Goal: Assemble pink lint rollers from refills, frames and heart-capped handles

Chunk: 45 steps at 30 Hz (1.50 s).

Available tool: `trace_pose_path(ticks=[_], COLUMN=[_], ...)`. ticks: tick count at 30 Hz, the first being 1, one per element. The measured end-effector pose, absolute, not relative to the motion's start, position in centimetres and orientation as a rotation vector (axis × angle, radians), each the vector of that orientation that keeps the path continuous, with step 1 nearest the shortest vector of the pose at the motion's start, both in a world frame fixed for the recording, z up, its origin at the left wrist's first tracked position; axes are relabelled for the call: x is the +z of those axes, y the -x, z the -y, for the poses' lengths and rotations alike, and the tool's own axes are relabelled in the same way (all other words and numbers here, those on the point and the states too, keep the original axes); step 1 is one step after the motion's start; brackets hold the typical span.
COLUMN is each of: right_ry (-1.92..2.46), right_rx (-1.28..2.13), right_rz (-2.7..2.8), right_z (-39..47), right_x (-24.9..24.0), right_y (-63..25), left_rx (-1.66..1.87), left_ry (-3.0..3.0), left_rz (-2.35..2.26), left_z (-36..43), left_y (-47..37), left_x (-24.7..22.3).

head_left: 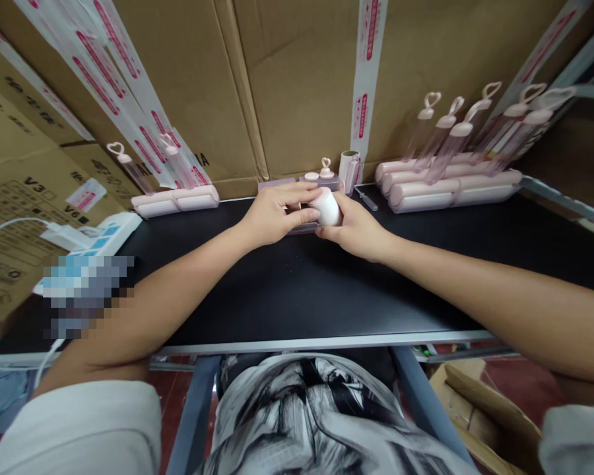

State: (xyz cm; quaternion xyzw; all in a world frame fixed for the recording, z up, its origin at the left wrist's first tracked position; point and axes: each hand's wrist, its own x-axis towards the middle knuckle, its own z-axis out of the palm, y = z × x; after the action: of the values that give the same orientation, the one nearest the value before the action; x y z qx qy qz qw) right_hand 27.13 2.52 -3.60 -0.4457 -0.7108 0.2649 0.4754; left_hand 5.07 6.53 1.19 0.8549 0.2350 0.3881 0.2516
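Over the back middle of the black table, both my hands are on a small white rounded cylinder with a pink end (329,210). My right hand (360,229) wraps round its right side, with the thumb below. The fingers and thumb of my left hand (270,214) close on its pink end from the left. Just behind my hands is a see-through pinkish holder with a heart-loop cap (328,169) and a round pink cap (311,177). The holder's lower part is hidden by my hands.
To the right stand several pink-and-white cylinders with transparent heart-handled tubes (455,191), and more (175,201) at the left. A tape roll (349,170) and a small screwdriver (367,199) lie behind. A power strip (113,234) sits left. Cardboard boxes (301,86) wall the back.
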Motion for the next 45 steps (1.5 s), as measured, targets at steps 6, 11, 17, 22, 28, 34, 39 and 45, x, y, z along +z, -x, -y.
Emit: trace_pose_path(ticks=[6, 11, 17, 22, 28, 34, 39, 45], right_ry=[0.874, 0.921, 0.845, 0.751, 0.582, 0.486, 0.474, 0.439], right_rx=[0.916, 0.79, 0.917, 1.142, 1.463, 1.619, 1.675, 1.673], right_rz=[1.607, 1.556, 1.44, 1.195, 0.879, 0.954, 1.062, 1.157], right_z=[-3.1, -3.8, -4.2, -3.2, -1.7, -0.9, -0.6, -1.0], right_x=[-2.4, -2.2, -2.2, -0.9, 0.7, 1.0, 0.6, 0.5], right_y=[-27.6, -28.4, -29.0, -28.4, -27.6, -27.9, -27.8, -27.9], left_rx=[0.784, 0.847, 0.068, -0.184, 0.365, 1.228, 1.459, 1.431], left_ry=[-2.396, -2.547, -2.807, -2.62, -2.477, -2.258, -2.417, -2.509], left_rz=[-0.445, -1.068, -1.714, -1.933, -1.856, -1.372, -1.058, -1.08], left_z=[-6.5, -10.1, -12.4, -12.0, -11.1, -7.8, -6.0, -6.1], left_y=[-5.0, -4.4, -4.2, -4.4, -2.5, -6.1, -8.9, -9.9], left_x=[3.8, 4.4, 2.0, 2.1, 4.5, 3.0, 1.9, 3.1])
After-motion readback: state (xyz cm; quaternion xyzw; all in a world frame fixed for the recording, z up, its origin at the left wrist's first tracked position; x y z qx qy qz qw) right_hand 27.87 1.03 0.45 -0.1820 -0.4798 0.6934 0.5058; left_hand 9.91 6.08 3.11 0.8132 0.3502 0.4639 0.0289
